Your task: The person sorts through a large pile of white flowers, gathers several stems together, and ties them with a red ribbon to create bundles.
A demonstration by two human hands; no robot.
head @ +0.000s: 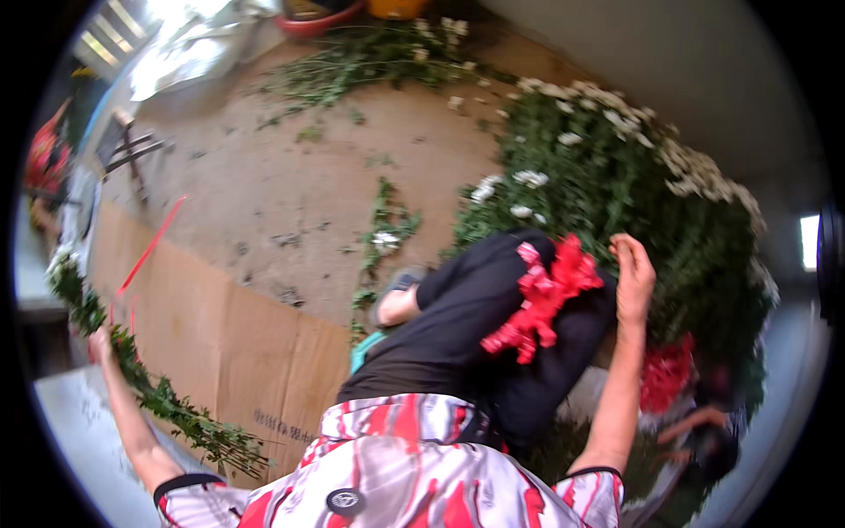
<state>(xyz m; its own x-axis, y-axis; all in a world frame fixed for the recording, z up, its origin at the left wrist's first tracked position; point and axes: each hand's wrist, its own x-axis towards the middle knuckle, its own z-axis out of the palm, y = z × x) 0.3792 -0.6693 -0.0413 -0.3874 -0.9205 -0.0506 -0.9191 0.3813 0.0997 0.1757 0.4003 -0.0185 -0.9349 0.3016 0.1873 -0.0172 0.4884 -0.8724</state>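
Observation:
At the far left, my left hand (100, 344) grips a slim bunch of white flowers (165, 399), leafy stems slanting down to the right and white heads at the upper left. Thin red ribbon (153, 244) hangs in the air near that hand. My right hand (635, 274) is raised beside my knee, in front of a big heap of cut white flowers (594, 171). Its fingers are bent close together, and whether something thin sits between them is unclear. Across my dark trousers lies a tangle of red ribbon strips (544, 300).
A cardboard sheet (264, 343) covers the floor at left. Loose stems (383, 231) lie near my foot, with another pile of stems (370, 63) farther off. A small folding stool (129, 152) stands at upper left. Another person (706, 435) is at lower right, near more red ribbon (667, 376).

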